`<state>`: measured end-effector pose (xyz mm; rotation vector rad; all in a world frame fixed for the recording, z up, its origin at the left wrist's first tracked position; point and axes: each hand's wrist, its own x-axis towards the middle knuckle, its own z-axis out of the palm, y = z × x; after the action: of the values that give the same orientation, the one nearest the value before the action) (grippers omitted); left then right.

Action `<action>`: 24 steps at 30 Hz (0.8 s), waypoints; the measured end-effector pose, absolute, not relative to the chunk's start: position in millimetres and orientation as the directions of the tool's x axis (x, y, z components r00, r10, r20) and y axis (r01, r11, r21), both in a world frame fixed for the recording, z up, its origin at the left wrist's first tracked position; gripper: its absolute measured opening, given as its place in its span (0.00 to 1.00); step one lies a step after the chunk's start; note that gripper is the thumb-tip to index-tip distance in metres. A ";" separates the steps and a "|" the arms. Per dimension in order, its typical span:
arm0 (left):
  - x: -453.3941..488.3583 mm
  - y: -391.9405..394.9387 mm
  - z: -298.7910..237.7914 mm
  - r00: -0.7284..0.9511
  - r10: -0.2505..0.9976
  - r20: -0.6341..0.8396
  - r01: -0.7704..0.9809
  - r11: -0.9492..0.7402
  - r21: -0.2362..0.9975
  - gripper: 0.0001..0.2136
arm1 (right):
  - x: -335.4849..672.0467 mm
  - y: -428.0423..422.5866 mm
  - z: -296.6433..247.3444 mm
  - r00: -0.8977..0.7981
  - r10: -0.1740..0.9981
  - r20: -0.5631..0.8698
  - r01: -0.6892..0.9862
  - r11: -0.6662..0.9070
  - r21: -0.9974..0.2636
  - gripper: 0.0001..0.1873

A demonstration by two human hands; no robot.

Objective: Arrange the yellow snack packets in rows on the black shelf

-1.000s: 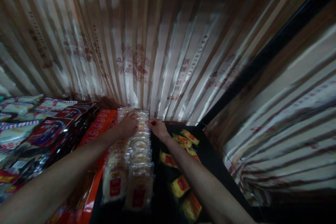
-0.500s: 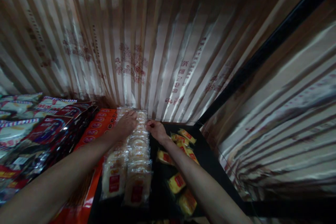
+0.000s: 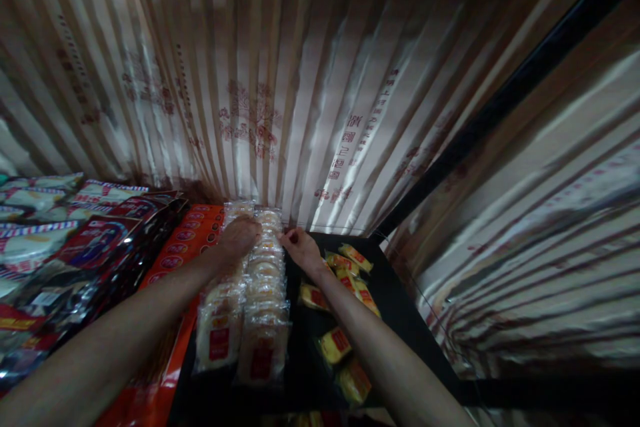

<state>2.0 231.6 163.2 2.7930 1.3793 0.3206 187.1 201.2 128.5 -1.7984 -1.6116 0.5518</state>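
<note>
We see the right hand point(image 3: 301, 247) with curled fingers beside the far right packets point(image 3: 265, 287), the left hand point(image 3: 241, 237) over their far left; in this gloom we cannot tell whether either pinches anything. Rowed along the bench point(image 3: 397, 307), the packets look light, slick (perhaps crumbly inside), best held by their edges.

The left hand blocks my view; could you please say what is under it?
Clear-wrapped packets show beyond the left hand and on its near side; what lies directly beneath it is covered.
</note>
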 end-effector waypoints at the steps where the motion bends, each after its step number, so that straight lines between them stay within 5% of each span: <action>1: 2.2 231.2 162.6 0.581 0.794 0.179 0.793 -0.602 0.098 0.09 | 188.0 197.1 129.8 0.120 0.989 0.091 0.718 -0.023 -0.695 0.13; 5: 2.7 229.1 163.1 0.566 0.806 0.173 0.807 -0.585 0.085 0.09 | 188.5 185.7 130.7 0.021 0.998 0.057 0.716 0.025 -0.698 0.07; 10: -1.0 222.9 171.1 0.593 0.749 0.296 0.762 -0.641 0.095 0.09 | 183.7 185.9 130.2 0.103 0.993 0.060 0.681 -0.027 -0.732 0.04; 15: -9.0 221.5 169.8 0.672 0.717 0.186 0.711 -0.695 0.107 0.08 | 181.0 187.7 127.9 0.109 0.990 0.084 0.663 -0.009 -0.749 0.04; 24: -1.0 209.0 173.6 0.567 0.804 0.179 0.799 -0.590 0.116 0.10 | 185.5 175.2 128.9 0.106 0.991 0.075 0.645 -0.011 -0.764 0.10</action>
<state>-1.0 209.0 173.6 2.7614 1.4124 0.3331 185.5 175.2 128.9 -1.7286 -1.6086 0.6697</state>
